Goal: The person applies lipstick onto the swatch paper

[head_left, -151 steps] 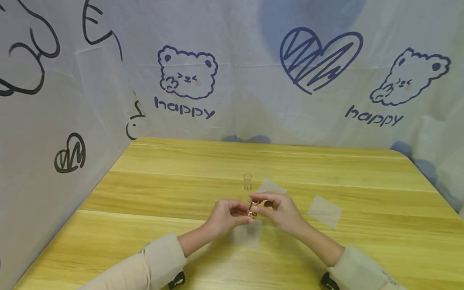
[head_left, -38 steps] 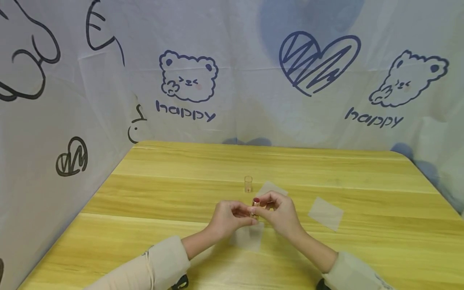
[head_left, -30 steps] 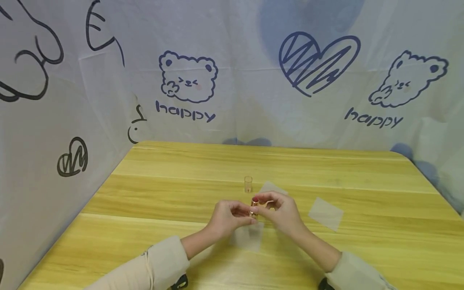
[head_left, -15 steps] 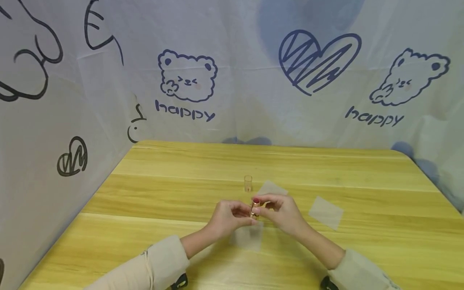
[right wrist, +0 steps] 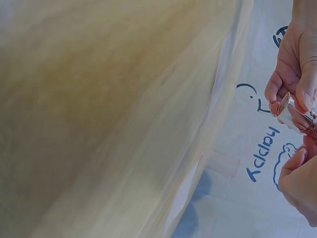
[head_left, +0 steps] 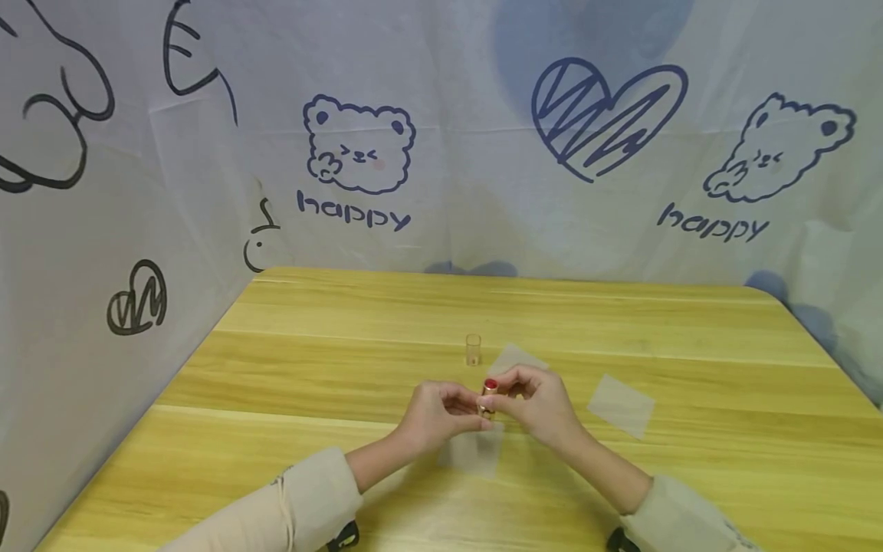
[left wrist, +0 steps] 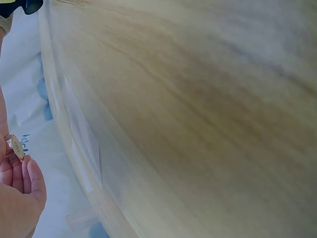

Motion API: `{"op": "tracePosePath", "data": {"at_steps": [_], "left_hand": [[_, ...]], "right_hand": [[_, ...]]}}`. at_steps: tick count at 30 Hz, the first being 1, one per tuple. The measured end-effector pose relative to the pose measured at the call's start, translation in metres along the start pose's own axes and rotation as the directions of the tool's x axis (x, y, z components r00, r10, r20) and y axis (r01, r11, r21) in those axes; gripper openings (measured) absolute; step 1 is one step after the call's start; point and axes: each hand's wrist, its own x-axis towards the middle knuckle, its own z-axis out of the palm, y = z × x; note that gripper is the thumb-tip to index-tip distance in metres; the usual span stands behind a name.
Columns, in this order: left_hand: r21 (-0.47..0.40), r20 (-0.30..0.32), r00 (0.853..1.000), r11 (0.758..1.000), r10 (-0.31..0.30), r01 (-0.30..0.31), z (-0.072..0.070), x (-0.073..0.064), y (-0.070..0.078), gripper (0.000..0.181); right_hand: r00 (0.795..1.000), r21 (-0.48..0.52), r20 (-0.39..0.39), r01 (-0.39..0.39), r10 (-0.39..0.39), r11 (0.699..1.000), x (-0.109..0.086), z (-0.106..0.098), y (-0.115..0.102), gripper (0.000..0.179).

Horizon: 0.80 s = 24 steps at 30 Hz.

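A gold lipstick [head_left: 490, 386] with a red tip showing at its upper end stands nearly upright between both hands, above the table. My left hand [head_left: 429, 418] pinches its lower part between thumb and fingers. My right hand [head_left: 540, 404] pinches the tube higher up, near the red end. In the left wrist view the round gold base of the lipstick [left wrist: 17, 147] shows beside the left hand [left wrist: 22, 198]. The right wrist view has the shiny lipstick tube [right wrist: 292, 116] between the left hand [right wrist: 297, 69] and the right hand [right wrist: 302, 173].
A clear, pinkish lipstick cap [head_left: 472, 351] stands on the wooden table [head_left: 310, 368] beyond the hands. Thin pale square sheets lie about: one sheet [head_left: 621, 405] to the right, another sheet [head_left: 519, 357] behind the right hand, a third sheet [head_left: 472, 454] below the hands.
Five seconds ago the tube's upper end looked dark; now red shows there. The right hand's fingers have shifted slightly around the tube. The left hand has stayed almost still.
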Motion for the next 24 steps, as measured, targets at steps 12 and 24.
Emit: {"op": "tracePosePath", "data": {"at_steps": [12,24], "left_hand": [[-0.011,0.009,1.000,1.000,-0.007,0.008,-0.0002,0.0004,-0.0007,0.024],[-0.007,0.029,1.000,1.000,-0.011,0.011,-0.0023,0.0008,-0.0043,0.024]], "right_hand": [[1.000,-0.023,0.004,-0.007,0.007,1.000,-0.0011,-0.0008,0.0027,0.017],[0.988,-0.010,0.143,0.060,-0.058,0.998,0.0018,-0.0061,0.0029,0.027]]}}
